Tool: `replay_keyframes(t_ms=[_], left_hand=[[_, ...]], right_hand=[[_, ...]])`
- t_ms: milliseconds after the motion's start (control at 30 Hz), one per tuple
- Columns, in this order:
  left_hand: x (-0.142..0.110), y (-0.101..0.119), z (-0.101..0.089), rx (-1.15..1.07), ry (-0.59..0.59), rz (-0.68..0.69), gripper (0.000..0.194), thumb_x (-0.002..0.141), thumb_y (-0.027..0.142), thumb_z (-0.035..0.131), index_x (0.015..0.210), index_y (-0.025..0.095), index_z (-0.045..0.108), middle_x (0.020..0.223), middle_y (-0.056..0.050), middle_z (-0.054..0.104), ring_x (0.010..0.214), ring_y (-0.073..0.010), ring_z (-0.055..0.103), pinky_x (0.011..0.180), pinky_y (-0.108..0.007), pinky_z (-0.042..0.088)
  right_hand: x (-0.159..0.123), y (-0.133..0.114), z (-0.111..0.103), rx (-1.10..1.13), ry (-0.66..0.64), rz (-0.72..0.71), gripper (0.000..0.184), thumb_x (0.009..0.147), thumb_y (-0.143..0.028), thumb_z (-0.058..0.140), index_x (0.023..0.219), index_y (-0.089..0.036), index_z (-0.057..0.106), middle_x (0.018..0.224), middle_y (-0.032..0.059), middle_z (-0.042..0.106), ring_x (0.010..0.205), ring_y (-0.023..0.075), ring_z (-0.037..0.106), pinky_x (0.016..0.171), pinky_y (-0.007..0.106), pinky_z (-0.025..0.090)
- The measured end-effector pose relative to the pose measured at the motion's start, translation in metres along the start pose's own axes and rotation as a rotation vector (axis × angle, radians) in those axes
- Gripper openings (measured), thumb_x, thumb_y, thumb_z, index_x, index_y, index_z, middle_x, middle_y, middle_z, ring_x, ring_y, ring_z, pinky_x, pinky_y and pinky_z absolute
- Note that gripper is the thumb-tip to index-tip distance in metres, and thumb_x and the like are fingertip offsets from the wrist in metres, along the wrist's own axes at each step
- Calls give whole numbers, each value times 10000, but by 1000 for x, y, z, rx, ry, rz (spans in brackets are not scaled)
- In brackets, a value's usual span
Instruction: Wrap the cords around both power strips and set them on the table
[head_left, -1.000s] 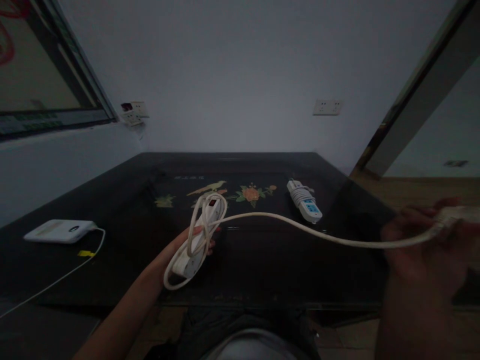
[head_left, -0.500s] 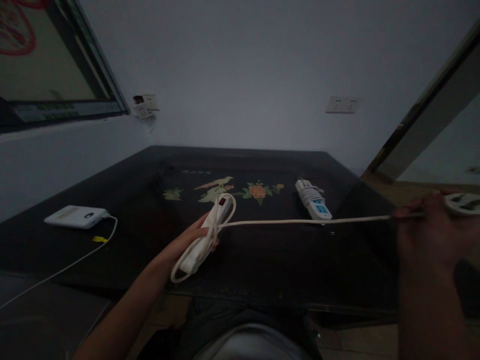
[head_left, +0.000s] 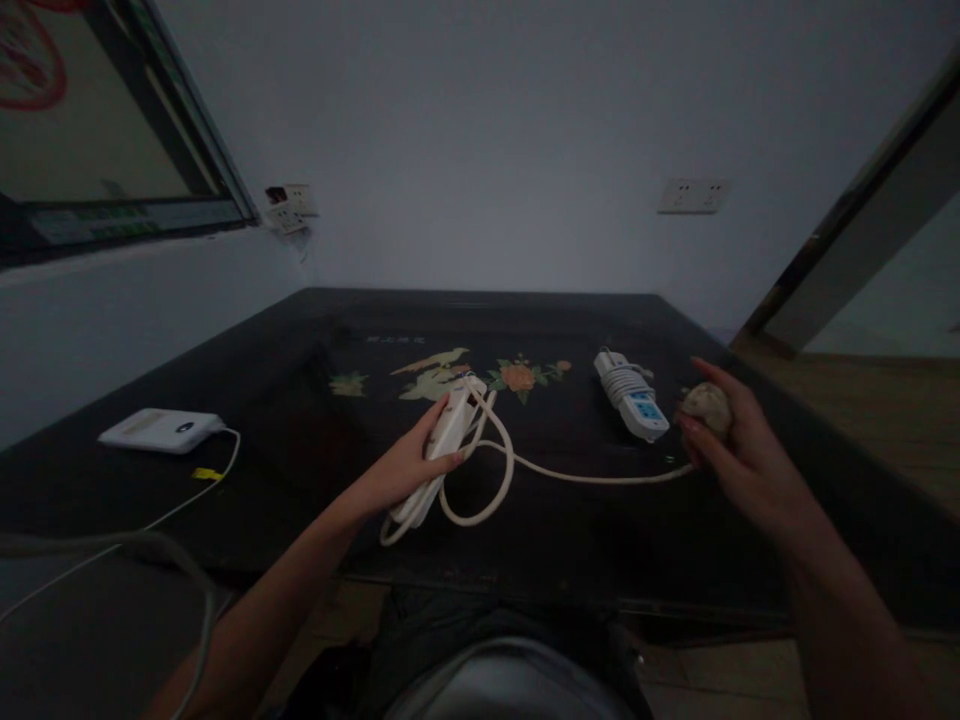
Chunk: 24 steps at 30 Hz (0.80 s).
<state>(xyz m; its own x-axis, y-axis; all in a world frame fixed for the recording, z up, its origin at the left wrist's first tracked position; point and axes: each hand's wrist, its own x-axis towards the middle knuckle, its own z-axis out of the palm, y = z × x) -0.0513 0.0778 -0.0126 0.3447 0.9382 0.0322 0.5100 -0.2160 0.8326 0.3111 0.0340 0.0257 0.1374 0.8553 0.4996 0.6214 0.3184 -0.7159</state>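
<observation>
My left hand [head_left: 409, 466] is closed around a white power strip [head_left: 444, 445] just above the dark table [head_left: 247, 400]. Loops of the strip's white cord [head_left: 517, 462] hang round it, and one length runs right across the table. At the end of that length, my right hand [head_left: 739, 450] is closed on the cord's plug [head_left: 707, 405], held a little above the table's right side.
A second white power strip [head_left: 631, 396] with blue sockets and its cord wrapped round it lies beside my right hand. A white flat device [head_left: 160, 430] with a cable lies at the left. Wall sockets [head_left: 691, 196] sit on the back wall. A flower and bird picture [head_left: 480, 372] decorates the tabletop.
My right hand has come in from the far right towards the table with the plug. The cord, pulled taut half a second ago, now lies slack in a loop by the strip.
</observation>
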Motion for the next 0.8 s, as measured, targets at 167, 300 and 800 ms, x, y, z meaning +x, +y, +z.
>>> replay_keyframes(t_ms=[167, 300, 800], left_hand=[[5, 7, 4, -37, -16, 32, 940, 767, 490, 633, 1513, 207, 134, 1579, -82, 167, 1434, -309, 185, 1173, -456, 131], [2, 14, 7, -196, -7, 20, 914, 729, 437, 687, 1491, 214, 234, 1569, -73, 216, 1424, -311, 211, 1173, -435, 131], [9, -18, 46, -1480, -252, -445, 443, 822, 319, 589, 1217, 124, 553, 1011, -114, 695, 818, -208, 665, 710, -334, 535]], right_hand=[[-10, -13, 11, 10, -264, -42, 626, 924, -375, 450, 1490, -253, 213, 938, 57, 618, 668, 158, 601, 651, 307, 543], [-14, -24, 31, -51, -381, -70, 613, 927, -361, 434, 1488, -218, 232, 1096, 109, 638, 756, 180, 653, 731, 336, 550], [-12, -47, 49, -229, -421, -258, 582, 918, -320, 460, 1469, -218, 299, 1384, 95, 527, 1213, 239, 552, 975, 391, 468]])
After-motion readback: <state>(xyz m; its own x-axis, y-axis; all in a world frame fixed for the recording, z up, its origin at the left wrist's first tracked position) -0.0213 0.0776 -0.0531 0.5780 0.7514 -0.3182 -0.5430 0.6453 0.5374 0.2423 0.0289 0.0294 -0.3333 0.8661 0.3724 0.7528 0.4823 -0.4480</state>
